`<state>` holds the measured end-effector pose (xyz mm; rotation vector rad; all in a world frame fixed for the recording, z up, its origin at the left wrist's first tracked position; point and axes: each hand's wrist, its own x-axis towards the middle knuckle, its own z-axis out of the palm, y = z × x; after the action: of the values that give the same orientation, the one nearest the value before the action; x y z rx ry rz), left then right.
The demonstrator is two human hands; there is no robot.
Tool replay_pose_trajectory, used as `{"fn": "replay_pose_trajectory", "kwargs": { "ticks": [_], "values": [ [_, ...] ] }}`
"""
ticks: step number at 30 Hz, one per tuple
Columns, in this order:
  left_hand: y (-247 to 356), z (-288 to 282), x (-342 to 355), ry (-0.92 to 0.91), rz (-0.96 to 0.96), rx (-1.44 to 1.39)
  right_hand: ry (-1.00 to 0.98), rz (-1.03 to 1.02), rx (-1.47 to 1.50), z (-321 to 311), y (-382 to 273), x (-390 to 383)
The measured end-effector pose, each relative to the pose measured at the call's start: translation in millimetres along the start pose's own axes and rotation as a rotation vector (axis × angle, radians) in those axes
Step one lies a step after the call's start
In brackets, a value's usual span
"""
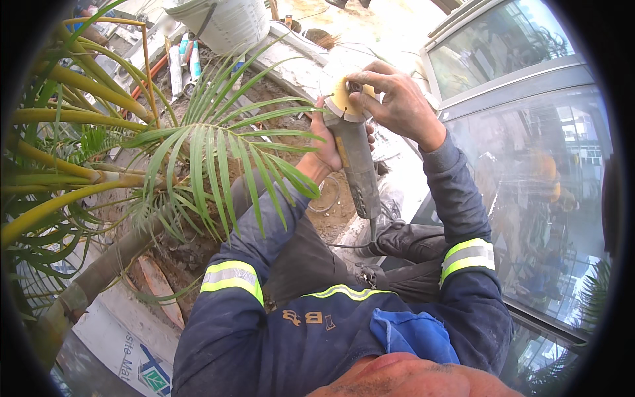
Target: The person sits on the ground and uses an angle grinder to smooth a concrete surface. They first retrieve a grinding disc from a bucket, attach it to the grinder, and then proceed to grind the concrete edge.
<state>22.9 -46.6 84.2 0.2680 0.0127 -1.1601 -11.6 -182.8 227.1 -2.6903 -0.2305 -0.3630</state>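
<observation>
An angle grinder (358, 162) with a long grey body stands in front of me, its disc end away from me and its cord end towards my legs. My left hand (325, 140) is wrapped round the body just below the head; part of the fingers is hidden behind it. A round, pale yellow cutting disc (339, 99) faces up on the grinder's head. At its centre sits a small dark nut (354, 87). The thumb and fingers of my right hand (399, 99) pinch this nut from the right.
Palm fronds (225, 145) hang close to my left forearm. A white bucket (231, 26) and several tubes (194, 61) lie beyond them. To my right stands a glass panel (529, 172) in a metal frame. The grinder's cord (372, 233) runs by my legs.
</observation>
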Motion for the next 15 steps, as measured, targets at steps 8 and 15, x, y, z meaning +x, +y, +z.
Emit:
{"fn": "replay_pose_trajectory", "kwargs": {
  "ticks": [8, 15],
  "values": [
    [1, -5, 1, -0.046, -0.003, -0.024, 0.054, 0.042, -0.067, -3, -10, -1],
    [0, -1, -1, -0.024, -0.003, -0.032, 0.016, 0.023, -0.036, 0, 2, -1]
  ]
}}
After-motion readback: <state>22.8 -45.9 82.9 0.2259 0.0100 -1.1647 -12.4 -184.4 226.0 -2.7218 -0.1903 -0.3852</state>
